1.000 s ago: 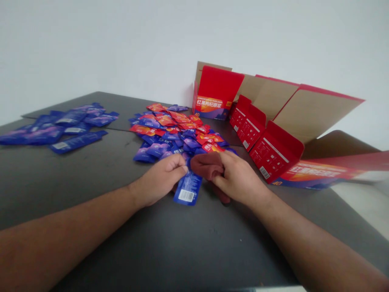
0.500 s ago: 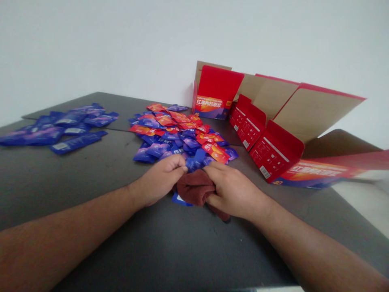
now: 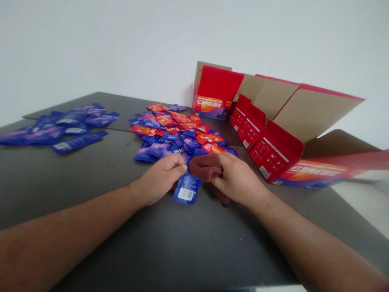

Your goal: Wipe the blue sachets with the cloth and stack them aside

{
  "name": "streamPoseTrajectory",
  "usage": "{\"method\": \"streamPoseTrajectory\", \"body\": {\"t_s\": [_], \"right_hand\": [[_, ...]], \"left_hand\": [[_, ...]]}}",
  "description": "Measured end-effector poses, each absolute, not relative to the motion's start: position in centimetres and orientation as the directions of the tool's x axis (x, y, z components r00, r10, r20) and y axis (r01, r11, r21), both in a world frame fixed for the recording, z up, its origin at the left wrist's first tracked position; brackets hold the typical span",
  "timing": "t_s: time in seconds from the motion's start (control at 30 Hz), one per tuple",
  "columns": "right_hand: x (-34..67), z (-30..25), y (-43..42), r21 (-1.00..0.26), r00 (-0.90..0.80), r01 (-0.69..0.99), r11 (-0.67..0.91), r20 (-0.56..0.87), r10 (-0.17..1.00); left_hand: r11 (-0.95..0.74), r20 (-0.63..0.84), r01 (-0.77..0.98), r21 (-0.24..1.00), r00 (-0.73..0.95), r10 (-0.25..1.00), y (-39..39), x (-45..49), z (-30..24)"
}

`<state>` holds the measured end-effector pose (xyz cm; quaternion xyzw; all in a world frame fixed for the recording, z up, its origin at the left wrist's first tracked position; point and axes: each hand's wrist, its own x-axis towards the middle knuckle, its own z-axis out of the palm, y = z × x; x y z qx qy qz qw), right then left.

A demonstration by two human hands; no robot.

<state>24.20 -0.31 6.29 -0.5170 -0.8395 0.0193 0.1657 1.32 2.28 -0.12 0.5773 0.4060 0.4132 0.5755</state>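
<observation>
My left hand (image 3: 161, 178) is closed in a pinch on the top edge of a blue sachet (image 3: 187, 190) that lies on the dark table (image 3: 106, 170). My right hand (image 3: 240, 178) grips a bunched dark red cloth (image 3: 206, 165) and presses it on the sachet's upper end. The sachet's lower part, with a white barcode label, shows below the cloth. Just beyond both hands spreads a pile of red and blue sachets (image 3: 179, 132).
A second group of blue sachets (image 3: 60, 125) lies at the far left. Open red cartons (image 3: 212, 95) (image 3: 275, 152) and flat brown cardboard (image 3: 313, 109) stand along the back right against a white wall. The table's right edge runs near my right arm.
The cloth in my right hand has slid back up the sachet, away from me, uncovering the barcode end that it covered half a second ago. My left hand has kept its pinch.
</observation>
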Motion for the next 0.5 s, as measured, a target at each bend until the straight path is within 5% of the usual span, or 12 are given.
{"method": "streamPoseTrajectory", "body": {"t_s": [0.17, 0.37, 0.5], "right_hand": [[23.87, 6.44, -0.94, -0.218, -0.617, 0.742, 0.634, 0.150, 0.773], [24.02, 6.62, -0.62, -0.212, -0.442, 0.850, 0.483, 0.212, 0.871], [23.86, 6.54, -0.77, -0.214, -0.618, 0.746, 0.631, 0.131, 0.775]], "left_hand": [[-0.119, 0.093, 0.070, 0.990, 0.299, 0.950, 2.22, 1.23, 0.23], [-0.016, 0.009, 0.019, 1.000, 0.325, 0.946, 2.20, 1.24, 0.10], [-0.136, 0.100, 0.099, 0.986, 0.306, 0.947, 2.27, 1.13, 0.08]]}}
